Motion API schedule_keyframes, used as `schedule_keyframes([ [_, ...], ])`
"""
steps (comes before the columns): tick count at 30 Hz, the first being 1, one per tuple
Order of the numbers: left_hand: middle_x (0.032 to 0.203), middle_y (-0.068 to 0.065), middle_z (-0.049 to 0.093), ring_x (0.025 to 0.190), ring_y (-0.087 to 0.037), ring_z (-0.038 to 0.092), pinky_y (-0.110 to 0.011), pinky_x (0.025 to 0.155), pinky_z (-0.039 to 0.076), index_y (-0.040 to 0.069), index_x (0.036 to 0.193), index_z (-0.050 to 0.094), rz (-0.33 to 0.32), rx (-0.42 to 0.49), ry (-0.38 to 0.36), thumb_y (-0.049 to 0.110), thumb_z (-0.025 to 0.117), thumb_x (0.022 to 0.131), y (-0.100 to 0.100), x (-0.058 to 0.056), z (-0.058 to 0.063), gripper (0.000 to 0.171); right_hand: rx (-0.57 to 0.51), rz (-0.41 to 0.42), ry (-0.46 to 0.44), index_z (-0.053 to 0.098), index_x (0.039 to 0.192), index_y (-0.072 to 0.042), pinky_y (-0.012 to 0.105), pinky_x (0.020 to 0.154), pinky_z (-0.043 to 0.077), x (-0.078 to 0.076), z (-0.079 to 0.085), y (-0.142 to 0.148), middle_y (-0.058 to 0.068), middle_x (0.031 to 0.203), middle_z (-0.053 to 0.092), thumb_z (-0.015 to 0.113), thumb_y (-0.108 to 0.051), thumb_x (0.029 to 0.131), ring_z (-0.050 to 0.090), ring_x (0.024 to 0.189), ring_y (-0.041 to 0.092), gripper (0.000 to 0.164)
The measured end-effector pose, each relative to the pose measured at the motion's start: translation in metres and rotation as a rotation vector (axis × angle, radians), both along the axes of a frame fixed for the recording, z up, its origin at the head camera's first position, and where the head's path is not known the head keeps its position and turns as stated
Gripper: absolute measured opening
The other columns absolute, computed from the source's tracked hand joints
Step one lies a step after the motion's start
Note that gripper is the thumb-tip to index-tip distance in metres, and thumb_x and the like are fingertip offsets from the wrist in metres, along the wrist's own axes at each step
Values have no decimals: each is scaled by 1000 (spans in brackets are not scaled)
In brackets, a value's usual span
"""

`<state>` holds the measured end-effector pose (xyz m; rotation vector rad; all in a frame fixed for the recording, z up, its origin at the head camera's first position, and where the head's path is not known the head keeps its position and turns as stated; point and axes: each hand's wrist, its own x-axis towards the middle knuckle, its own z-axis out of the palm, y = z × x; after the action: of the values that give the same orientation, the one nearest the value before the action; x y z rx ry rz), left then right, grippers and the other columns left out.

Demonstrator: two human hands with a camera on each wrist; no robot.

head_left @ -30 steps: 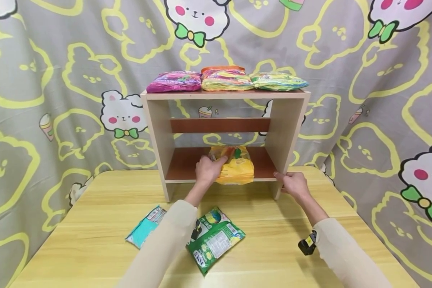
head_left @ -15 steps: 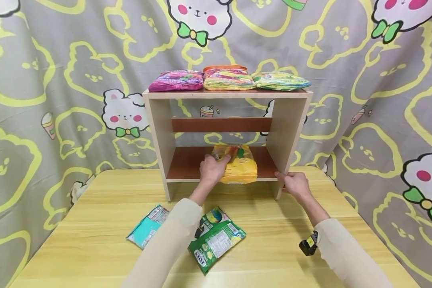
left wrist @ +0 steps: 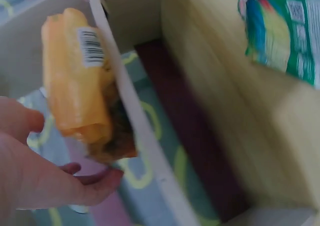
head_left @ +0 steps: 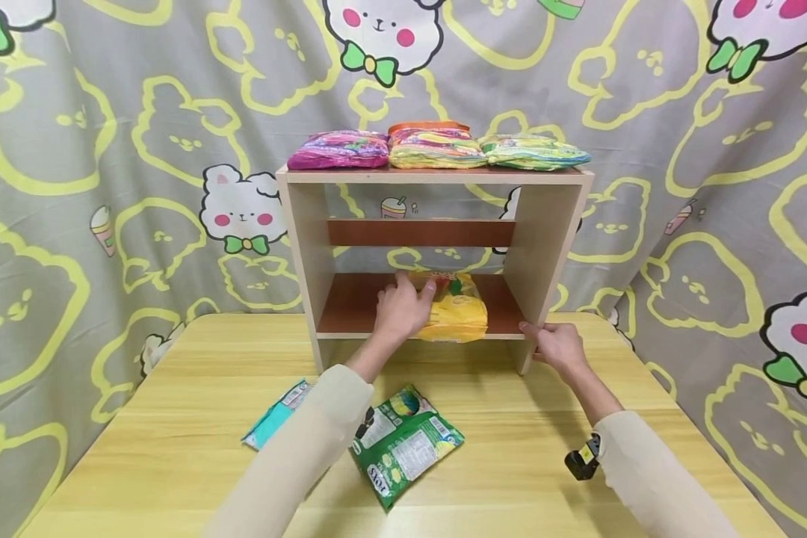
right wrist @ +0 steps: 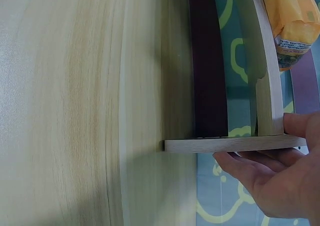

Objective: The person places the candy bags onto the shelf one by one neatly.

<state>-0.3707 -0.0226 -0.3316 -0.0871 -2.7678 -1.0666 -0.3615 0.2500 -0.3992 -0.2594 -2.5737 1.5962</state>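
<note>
A yellow plastic snack bag [head_left: 459, 312] lies on the lower board of a small wooden shelf unit [head_left: 437, 177], its front end at the board's edge. Beside the bag's left side is my left hand [head_left: 403, 306]. In the left wrist view, the thumb and fingers of this left hand [left wrist: 50, 178] are spread apart just off the end of the yellow bag [left wrist: 80, 86]. My right hand [head_left: 560, 347] grips the unit's right side panel [head_left: 545, 261] near the lower board. The right wrist view has this right hand [right wrist: 280, 181] with its thumb inside and fingers outside the panel.
Atop the unit sit a purple bag [head_left: 339, 151], an orange-edged bag [head_left: 437, 147] and a green-yellow bag [head_left: 534, 152]. On the table [head_left: 511, 463] lie a green bag [head_left: 410, 452] and a teal bag [head_left: 279, 415], partly behind the left sleeve. A patterned curtain [head_left: 188, 172] hangs behind.
The left thumb has lifted off the yellow bag, and the left hand now sits at its side. My right hand keeps its grip on the panel. The head view has shifted slightly.
</note>
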Motion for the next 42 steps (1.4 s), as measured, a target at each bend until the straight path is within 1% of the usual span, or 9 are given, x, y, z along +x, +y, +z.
schedule_keyframes([
  [3, 130, -27, 48, 119, -43, 46, -54, 102, 36, 1, 144, 31, -38, -160, 73, 48, 41, 98, 4, 9, 8, 66, -22, -6, 9, 62, 120, 6, 26, 68, 57, 0, -1, 2, 26, 123, 58, 62, -35, 91, 67, 92, 33, 50],
  [6, 120, -24, 55, 110, -38, 52, -51, 96, 41, 3, 136, 44, -99, -311, 159, 44, 46, 98, 7, 22, 12, 56, -21, -6, 13, 62, 120, 7, 27, 68, 57, -1, -2, 3, 26, 122, 58, 62, -35, 91, 67, 92, 32, 51],
  [9, 117, -24, 56, 111, -38, 52, -49, 95, 42, 5, 128, 52, -166, -447, 214, 41, 49, 98, 12, 36, 15, 47, -25, -4, 9, 61, 119, 8, 28, 70, 57, -1, -2, 3, 27, 122, 58, 62, -36, 91, 67, 93, 33, 52],
  [11, 124, -26, 53, 118, -41, 49, -51, 97, 42, 8, 130, 53, -205, -507, 203, 40, 49, 98, 17, 47, 16, 45, -28, -4, 6, 61, 120, 8, 30, 72, 57, -1, -2, 4, 27, 123, 57, 62, -36, 91, 67, 95, 34, 52],
  [13, 136, -29, 45, 128, -45, 40, -56, 100, 39, 13, 137, 48, -239, -553, 160, 42, 48, 98, 21, 56, 17, 49, -32, -5, 6, 61, 120, 8, 30, 73, 57, -1, -2, 4, 28, 123, 57, 62, -36, 91, 67, 95, 34, 52],
  [17, 149, -31, 24, 136, -50, 24, -66, 101, 32, 23, 148, 32, -291, -582, 42, 49, 47, 96, 29, 70, 11, 60, -25, -15, 5, 62, 118, 7, 28, 69, 57, 0, -3, 4, 28, 122, 58, 63, -35, 90, 67, 93, 33, 51],
  [23, 152, -33, 12, 138, -51, 13, -67, 105, 22, 25, 151, 23, -282, -604, -7, 50, 51, 93, 31, 77, -1, 69, -8, -12, 12, 64, 116, 7, 27, 67, 57, 1, -3, 2, 27, 120, 59, 63, -35, 90, 69, 89, 33, 49],
  [30, 153, -33, 1, 140, -50, 4, -64, 110, 12, 26, 153, 16, -283, -584, -68, 48, 55, 92, 33, 78, -7, 75, -19, -7, 20, 63, 117, 8, 27, 67, 57, 1, -2, 2, 28, 121, 58, 62, -34, 91, 68, 91, 34, 49],
  [42, 153, -31, 2, 140, -48, 1, -62, 112, 8, 27, 152, 15, -309, -515, -59, 44, 55, 94, 35, 69, -12, 73, -18, -6, 18, 62, 118, 7, 27, 69, 57, 2, -1, 1, 29, 123, 57, 61, -34, 91, 66, 95, 36, 50],
])
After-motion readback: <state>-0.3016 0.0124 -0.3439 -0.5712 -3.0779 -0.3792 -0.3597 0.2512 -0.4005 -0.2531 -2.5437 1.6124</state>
